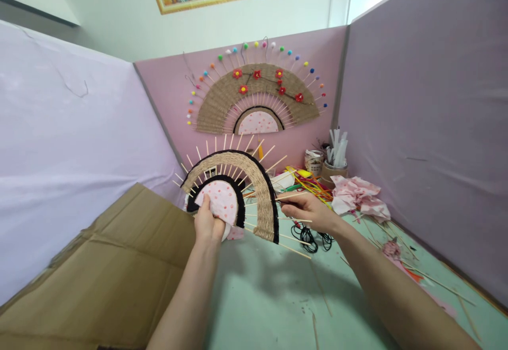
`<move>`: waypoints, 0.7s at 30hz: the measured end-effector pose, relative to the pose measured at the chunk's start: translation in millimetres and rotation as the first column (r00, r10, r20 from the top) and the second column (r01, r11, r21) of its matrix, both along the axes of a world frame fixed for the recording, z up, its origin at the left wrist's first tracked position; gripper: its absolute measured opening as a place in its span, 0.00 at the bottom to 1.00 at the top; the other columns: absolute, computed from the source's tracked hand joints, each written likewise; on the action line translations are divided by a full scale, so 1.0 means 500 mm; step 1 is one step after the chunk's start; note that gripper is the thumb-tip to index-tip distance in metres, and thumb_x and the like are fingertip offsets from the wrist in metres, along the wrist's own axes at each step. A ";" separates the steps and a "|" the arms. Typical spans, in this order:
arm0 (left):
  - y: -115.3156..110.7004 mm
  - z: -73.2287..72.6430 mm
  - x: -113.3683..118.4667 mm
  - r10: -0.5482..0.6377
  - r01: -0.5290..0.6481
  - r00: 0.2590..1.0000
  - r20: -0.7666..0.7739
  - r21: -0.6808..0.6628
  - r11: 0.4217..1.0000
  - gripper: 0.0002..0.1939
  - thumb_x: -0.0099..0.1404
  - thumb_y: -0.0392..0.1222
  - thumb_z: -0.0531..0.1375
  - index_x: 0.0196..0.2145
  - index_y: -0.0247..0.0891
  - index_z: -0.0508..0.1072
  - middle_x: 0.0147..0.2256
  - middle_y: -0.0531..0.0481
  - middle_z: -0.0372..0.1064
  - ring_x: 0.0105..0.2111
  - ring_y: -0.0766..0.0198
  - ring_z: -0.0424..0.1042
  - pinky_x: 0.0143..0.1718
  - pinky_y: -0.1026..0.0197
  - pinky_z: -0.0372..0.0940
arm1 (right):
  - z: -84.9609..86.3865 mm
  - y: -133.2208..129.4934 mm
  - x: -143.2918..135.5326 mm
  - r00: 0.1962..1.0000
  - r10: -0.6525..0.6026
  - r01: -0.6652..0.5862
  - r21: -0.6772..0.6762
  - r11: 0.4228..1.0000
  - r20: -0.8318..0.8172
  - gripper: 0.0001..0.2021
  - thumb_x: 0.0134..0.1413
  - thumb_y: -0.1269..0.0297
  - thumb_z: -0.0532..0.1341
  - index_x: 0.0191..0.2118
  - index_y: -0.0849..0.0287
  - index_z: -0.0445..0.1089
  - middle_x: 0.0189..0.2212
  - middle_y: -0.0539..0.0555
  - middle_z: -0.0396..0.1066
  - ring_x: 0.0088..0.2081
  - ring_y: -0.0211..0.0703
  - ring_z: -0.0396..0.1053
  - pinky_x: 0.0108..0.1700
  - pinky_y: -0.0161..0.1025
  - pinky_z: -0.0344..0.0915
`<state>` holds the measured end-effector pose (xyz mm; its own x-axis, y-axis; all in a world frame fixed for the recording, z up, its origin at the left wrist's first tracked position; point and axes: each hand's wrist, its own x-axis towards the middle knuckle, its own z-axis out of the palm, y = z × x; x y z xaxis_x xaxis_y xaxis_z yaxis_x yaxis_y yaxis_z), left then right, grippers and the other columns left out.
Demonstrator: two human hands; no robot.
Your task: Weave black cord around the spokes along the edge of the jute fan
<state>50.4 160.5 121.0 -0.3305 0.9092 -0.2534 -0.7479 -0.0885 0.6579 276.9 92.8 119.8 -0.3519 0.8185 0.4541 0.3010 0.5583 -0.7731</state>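
Note:
A half-round woven fan (pixel 262 196) of tan cord with black edging and thin wooden sticks is held up above the table. My left hand (pixel 208 220) grips its pink dotted centre (pixel 224 202), thumb in front. At the fan's right outer edge, my right hand (pixel 305 210) has its fingers closed beside the black border and the stick ends. What those fingers pinch is too small to tell. Below them, a bundle of black cord (pixel 311 236) lies on the table.
A finished fan (pixel 257 80) with red flowers hangs on the pink back panel. Cardboard (pixel 130 270) is at the left. Crumpled pink paper (pixel 359 196), a can (pixel 313 162), a jar of white strips (pixel 335 170) and loose sticks (pixel 436 281) are on the right.

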 end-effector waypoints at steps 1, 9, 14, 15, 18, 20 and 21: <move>-0.001 -0.003 0.005 -0.018 0.018 1.000 -0.001 -0.004 1.000 0.12 0.64 0.37 0.55 0.43 0.35 0.72 0.46 0.41 0.71 0.49 0.59 0.68 0.48 0.56 0.66 | -0.001 0.000 0.000 1.000 -0.019 0.019 -0.005 1.000 -0.006 0.17 0.55 0.54 0.55 0.39 0.62 0.73 0.33 0.54 0.71 0.31 0.39 0.65 0.32 0.34 0.61; -0.018 -0.008 0.011 -0.332 0.343 0.937 -0.112 0.102 0.934 0.13 0.65 0.38 0.52 0.46 0.38 0.69 0.45 0.43 0.72 0.40 0.61 0.73 0.42 0.56 0.69 | -0.001 0.005 0.008 0.952 -0.251 0.235 -0.106 0.966 -0.177 0.16 0.53 0.54 0.57 0.22 0.59 0.63 0.18 0.46 0.55 0.21 0.33 0.52 0.23 0.32 0.49; -0.030 0.005 -0.019 -0.628 0.652 0.675 -0.386 -0.085 0.753 0.12 0.60 0.45 0.59 0.40 0.37 0.70 0.35 0.45 0.72 0.28 0.65 0.72 0.24 0.65 0.67 | -0.005 0.022 0.025 0.796 -0.348 0.208 -0.315 0.926 -0.496 0.12 0.47 0.54 0.59 0.25 0.57 0.63 0.20 0.47 0.60 0.21 0.35 0.58 0.24 0.34 0.56; -0.030 0.004 -0.023 -0.649 0.665 0.637 -0.416 -0.128 0.736 0.13 0.59 0.47 0.60 0.40 0.37 0.70 0.35 0.44 0.72 0.27 0.66 0.71 0.21 0.67 0.65 | -0.006 0.024 0.028 0.775 -0.352 0.192 -0.336 0.922 -0.524 0.11 0.46 0.54 0.60 0.26 0.56 0.63 0.20 0.47 0.61 0.21 0.36 0.59 0.24 0.34 0.57; -0.027 -0.003 -0.026 -0.658 0.659 0.575 -0.486 -0.201 0.725 0.17 0.56 0.51 0.61 0.39 0.38 0.71 0.36 0.44 0.72 0.26 0.68 0.69 0.19 0.71 0.60 | -0.003 0.023 0.035 0.756 -0.357 0.179 -0.352 0.919 -0.549 0.12 0.45 0.54 0.61 0.26 0.57 0.63 0.20 0.47 0.60 0.20 0.35 0.58 0.23 0.34 0.57; -0.023 -0.009 -0.025 -0.634 0.647 0.543 -0.551 -0.206 0.734 0.17 0.54 0.51 0.63 0.37 0.38 0.71 0.36 0.46 0.71 0.28 0.68 0.68 0.21 0.70 0.60 | 0.003 0.016 0.038 0.787 -0.369 0.250 -0.292 0.923 -0.494 0.12 0.45 0.55 0.61 0.25 0.58 0.63 0.19 0.47 0.58 0.20 0.34 0.56 0.22 0.32 0.54; -0.022 -0.011 -0.025 -0.610 0.637 0.530 -0.589 -0.198 0.745 0.16 0.53 0.51 0.63 0.36 0.39 0.72 0.37 0.46 0.70 0.28 0.69 0.67 0.22 0.70 0.60 | 0.007 0.011 0.039 0.816 -0.371 0.294 -0.234 0.927 -0.443 0.11 0.47 0.56 0.60 0.24 0.58 0.63 0.20 0.47 0.57 0.21 0.34 0.56 0.22 0.32 0.54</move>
